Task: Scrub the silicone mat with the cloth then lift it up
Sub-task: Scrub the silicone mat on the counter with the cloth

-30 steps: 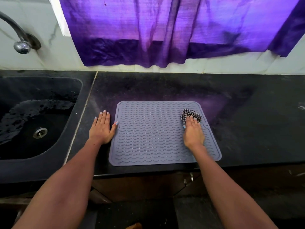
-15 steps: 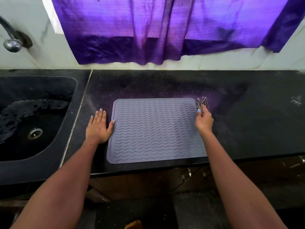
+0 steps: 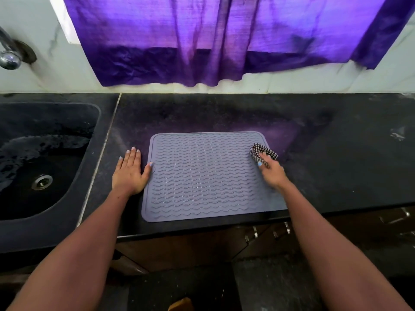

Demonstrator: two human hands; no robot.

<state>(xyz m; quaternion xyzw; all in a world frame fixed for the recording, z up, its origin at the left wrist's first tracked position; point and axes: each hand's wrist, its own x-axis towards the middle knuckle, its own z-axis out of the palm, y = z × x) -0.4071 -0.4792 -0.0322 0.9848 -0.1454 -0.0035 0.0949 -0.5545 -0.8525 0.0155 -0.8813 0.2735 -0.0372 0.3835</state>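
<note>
A grey silicone mat (image 3: pixel 202 176) with wavy ridges lies flat on the black countertop (image 3: pixel 336 153), its near edge close to the counter's front. My right hand (image 3: pixel 272 172) grips a bunched black-and-white checked cloth (image 3: pixel 261 151) and holds it on the mat's right edge, near the far right corner. My left hand (image 3: pixel 130 173) lies flat on the counter beside the mat's left edge, its thumb touching the mat's rim.
A dark sink (image 3: pixel 42 167) with a metal drain sits to the left, with a tap (image 3: pixel 9 55) above it. A purple curtain (image 3: pixel 213 39) hangs over the white back wall. Cabinet handles (image 3: pixel 267 232) show below the counter's front edge.
My right hand has swept the cloth from the mat's right part out to its far right corner and back onto the right edge. The left hand has stayed at the left rim.
</note>
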